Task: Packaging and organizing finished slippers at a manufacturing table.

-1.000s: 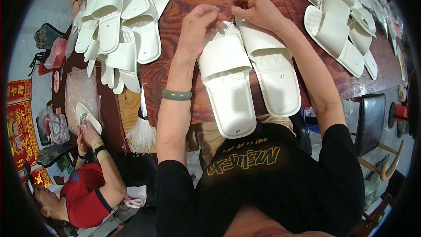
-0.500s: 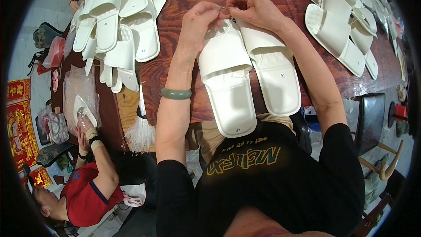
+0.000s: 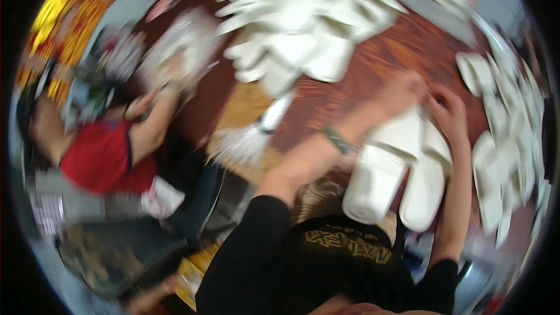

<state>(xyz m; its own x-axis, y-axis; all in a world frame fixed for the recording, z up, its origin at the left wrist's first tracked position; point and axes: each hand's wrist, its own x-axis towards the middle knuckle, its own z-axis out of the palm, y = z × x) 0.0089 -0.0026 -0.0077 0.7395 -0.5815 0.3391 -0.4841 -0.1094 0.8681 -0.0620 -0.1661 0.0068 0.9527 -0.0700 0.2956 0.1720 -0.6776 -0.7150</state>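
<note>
Two white slippers under both hands on a reddish-brown desk, the view smeared by motion.

The pair of white slippers (image 3: 402,175) lies side by side at the near edge of the desk (image 3: 373,64), toes toward the person. The left hand (image 3: 402,90) and right hand (image 3: 446,108) meet at the far ends of the slippers; blur hides whether the fingers pinch or lie flat. A green bangle (image 3: 335,139) circles the left wrist. A heap of white slippers (image 3: 303,23) lies farther off, more slippers (image 3: 501,140) to the right. A person in a red shirt (image 3: 102,154) sits left.
</note>
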